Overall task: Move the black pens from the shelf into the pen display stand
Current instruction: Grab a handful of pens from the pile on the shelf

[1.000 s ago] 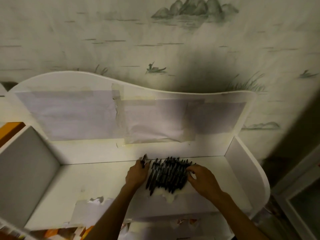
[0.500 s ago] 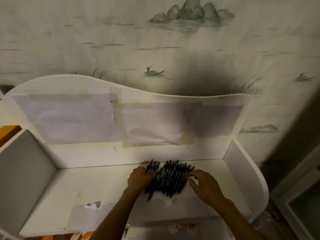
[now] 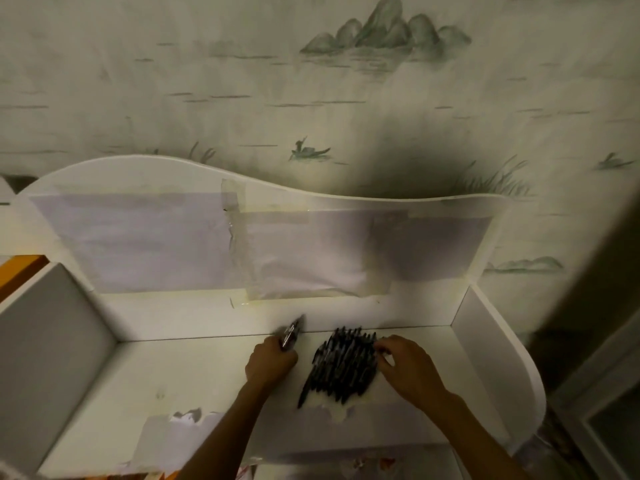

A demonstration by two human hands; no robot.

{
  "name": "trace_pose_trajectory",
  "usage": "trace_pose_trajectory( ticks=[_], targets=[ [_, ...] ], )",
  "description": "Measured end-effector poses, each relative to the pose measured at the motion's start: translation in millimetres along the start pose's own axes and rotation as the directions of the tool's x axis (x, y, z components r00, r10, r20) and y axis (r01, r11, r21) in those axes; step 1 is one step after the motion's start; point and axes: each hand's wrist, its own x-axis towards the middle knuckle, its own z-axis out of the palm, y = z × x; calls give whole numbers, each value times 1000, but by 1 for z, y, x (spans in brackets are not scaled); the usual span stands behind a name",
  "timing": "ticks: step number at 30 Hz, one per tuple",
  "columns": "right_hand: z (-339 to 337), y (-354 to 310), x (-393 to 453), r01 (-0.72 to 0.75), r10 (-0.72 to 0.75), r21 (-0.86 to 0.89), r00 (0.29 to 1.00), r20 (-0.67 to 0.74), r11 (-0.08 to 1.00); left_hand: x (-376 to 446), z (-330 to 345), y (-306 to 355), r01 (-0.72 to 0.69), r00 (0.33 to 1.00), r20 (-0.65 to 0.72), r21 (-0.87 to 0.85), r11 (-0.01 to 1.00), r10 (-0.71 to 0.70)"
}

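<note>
Torn paper [image 3: 173,441] lies along the shelf's front edge. Past it, the left hand [image 3: 270,363] has pulled away from the heap of black pens [image 3: 343,363] and now grips a few blurred pens [image 3: 292,332], their tips pointing at the back edge. The right hand [image 3: 407,367] stays at the heap's right side, fingers curled and touching the pens. The heap rests on the white shelf [image 3: 138,375], right of centre, near the back wall.
</note>
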Motion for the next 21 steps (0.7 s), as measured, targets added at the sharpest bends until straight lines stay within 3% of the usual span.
trace_pose_trajectory(
  ticks=[3, 5, 8, 14, 21],
  targets=[
    [0, -16, 12, 22, -22, -6, 1000, -1, 1000, -8, -9, 8, -89, 990, -139, -409, 908, 35],
    [1, -25, 17, 49, -49, -17, 999, -9, 999, -14, -14, 13, -157, 969, -246, -542, 826, 23],
    [0, -34, 21, 80, -80, -18, 996, -27, 997, -18, -16, 21, -218, 938, -345, -578, 786, 6],
    [-2, -40, 22, 107, -108, -51, 994, -18, 993, -21, -7, 24, -201, 938, -342, -664, 720, -54],
    [1, -34, 16, 113, -112, -80, 994, 12, 990, -22, 8, 0, -141, 937, -339, -580, 803, -80]
  ],
)
